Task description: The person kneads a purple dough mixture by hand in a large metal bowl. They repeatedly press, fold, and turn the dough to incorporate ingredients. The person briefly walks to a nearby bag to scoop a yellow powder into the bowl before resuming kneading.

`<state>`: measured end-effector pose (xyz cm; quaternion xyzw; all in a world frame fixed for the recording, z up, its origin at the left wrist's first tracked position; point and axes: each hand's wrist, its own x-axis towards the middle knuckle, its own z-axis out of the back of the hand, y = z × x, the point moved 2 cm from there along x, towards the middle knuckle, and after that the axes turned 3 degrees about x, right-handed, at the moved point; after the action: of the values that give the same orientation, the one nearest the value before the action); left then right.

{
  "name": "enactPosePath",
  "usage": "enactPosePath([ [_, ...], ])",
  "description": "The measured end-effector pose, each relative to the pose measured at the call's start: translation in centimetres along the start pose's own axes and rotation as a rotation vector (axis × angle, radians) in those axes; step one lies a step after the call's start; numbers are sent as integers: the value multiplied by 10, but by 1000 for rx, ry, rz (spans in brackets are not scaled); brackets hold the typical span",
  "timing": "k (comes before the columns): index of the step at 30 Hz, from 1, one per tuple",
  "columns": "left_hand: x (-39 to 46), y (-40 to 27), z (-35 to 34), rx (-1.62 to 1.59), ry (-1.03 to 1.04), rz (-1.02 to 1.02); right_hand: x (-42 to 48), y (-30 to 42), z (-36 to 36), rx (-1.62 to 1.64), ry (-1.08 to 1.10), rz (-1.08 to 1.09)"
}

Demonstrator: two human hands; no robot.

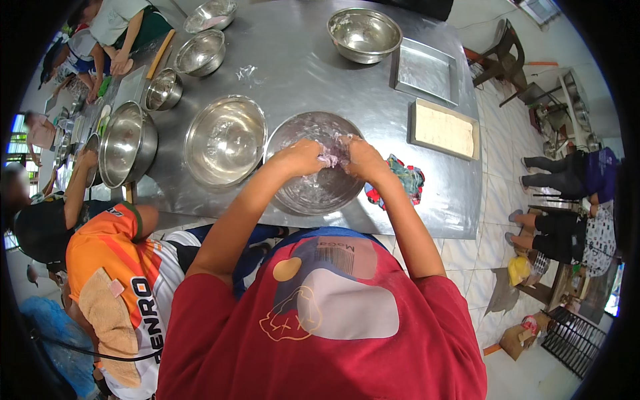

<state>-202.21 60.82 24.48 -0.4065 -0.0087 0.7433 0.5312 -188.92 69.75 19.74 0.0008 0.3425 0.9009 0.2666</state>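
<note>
Both my hands are inside a wide stainless steel mixing bowl (320,197) whose inner wall is smeared with pale residue. Purplish dough (328,156) sticks to the fingers of my left hand (302,156), which are curled round a lump of it. Facing it across the bowl, my right hand (361,156) has bent fingers with dough on them, against a darker purple patch; whether it grips a piece is hard to tell. A crumpled plaid cloth (410,177) lies beside the bowl, under my right forearm. Another steel bowl (226,141), dusted with flour, stands close to the left.
More steel bowls (128,145) stand along the left, near a co-worker in an orange and white shirt (107,230). One bowl (364,36) is at the far side. An empty metal pan (427,71) and a pan of pale dough or batter (445,130) sit at right on the steel table (300,60).
</note>
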Motion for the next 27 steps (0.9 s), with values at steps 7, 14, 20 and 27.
enactPosePath([
  [7, 5, 36, -50, 245, -532, -142, -14, 0, 4, 60, -191, 42],
  [14, -26, -2, -3, 273, -732, -288, -27, 1, 2, 192, -281, 17],
  [20, 9, 61, -32, -1082, -304, 3, -32, 12, 7, 258, -339, 116],
  [27, -16, 33, -31, -842, -766, -255, -52, 38, 28, 232, -626, 352],
])
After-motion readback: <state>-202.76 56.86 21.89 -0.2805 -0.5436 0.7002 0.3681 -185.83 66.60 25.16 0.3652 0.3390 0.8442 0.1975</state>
